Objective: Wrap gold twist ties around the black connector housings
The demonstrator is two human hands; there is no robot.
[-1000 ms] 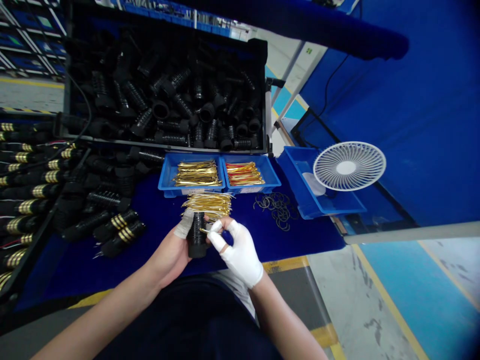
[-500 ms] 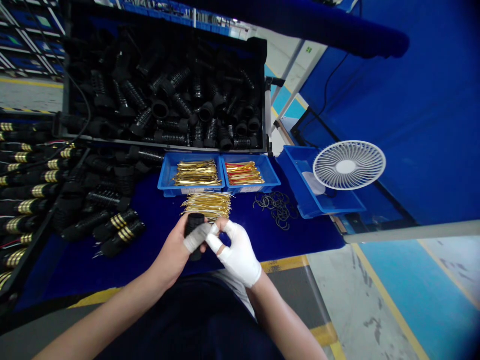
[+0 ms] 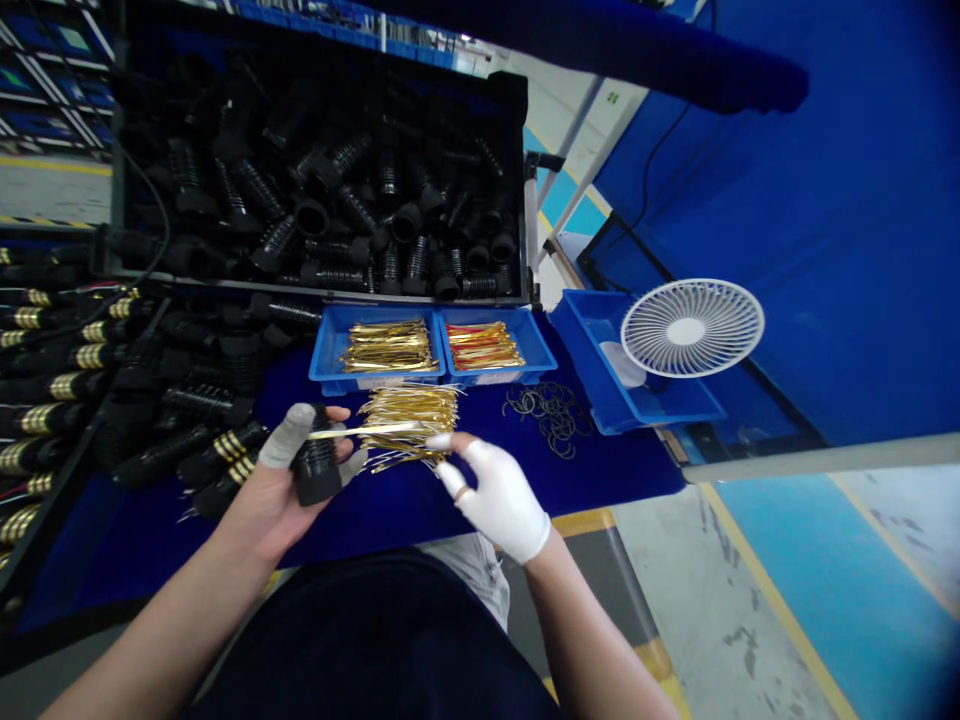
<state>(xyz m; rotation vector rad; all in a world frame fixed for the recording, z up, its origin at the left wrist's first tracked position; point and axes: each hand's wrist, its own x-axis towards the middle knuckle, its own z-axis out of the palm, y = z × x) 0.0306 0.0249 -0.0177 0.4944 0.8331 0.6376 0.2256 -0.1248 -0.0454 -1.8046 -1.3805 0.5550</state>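
My left hand (image 3: 281, 490), with grey wraps on its fingers, is closed around a black ribbed sleeve (image 3: 316, 470). A thin gold strip (image 3: 367, 431) reaches sideways from the sleeve towards the right. My right hand (image 3: 495, 495) wears a white glove with some fingertips bare. Its thumb and index finger are apart, and the index fingertip is close to the strip's free end; whether it touches cannot be made out. Beneath the strip lies a pile of gold strips with pale wire ends (image 3: 412, 405) on the blue cloth.
Two blue trays hold gold strips (image 3: 390, 346) and red-and-gold strips (image 3: 486, 346). Black rings (image 3: 551, 415) lie to their right, beside a blue bin (image 3: 679, 405) and a white fan (image 3: 694, 328). Behind stands a black crate (image 3: 337, 296) of ribbed sleeves. Gold-banded black parts (image 3: 56, 387) line the left.
My left hand has moved left with the sleeve, away from my right hand. The gold strip now shows stretching out from the sleeve. My right hand's fingers have spread and shifted slightly right.
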